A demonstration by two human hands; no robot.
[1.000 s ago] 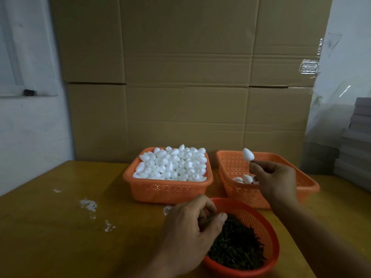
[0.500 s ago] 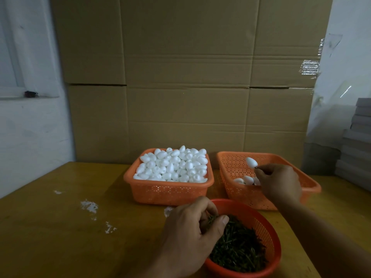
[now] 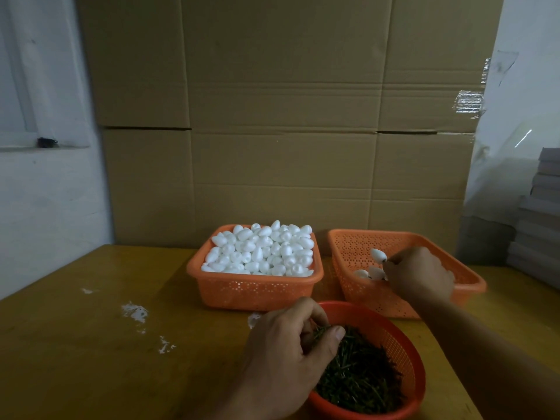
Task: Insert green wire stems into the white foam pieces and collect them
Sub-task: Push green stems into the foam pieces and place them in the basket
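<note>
The left hand (image 3: 291, 356) pinches a few green stems (image 3: 360, 377) between thumb and curled fingers over the round red basket (image 3: 406, 350) at the desk's (image 3: 75, 344) near edge. The right hand (image 3: 419, 275) grips a white foam piece (image 3: 378, 255) by its stem (barely visible) inside the right orange basket (image 3: 357, 247), above others lying there. The left orange basket (image 3: 251, 291) is heaped with plain foam pieces (image 3: 260, 251).

Heaps of white foam pieces (image 3: 261, 251) shaped like little eggs, piled high in the left orange basket (image 3: 254, 291). A few more (image 3: 368, 272) down in the right basket (image 3: 357, 250), one (image 3: 378, 255) on a stem. Thin green wire stems (image 3: 360, 377) heaped in the round red bowl (image 3: 403, 347).
</note>
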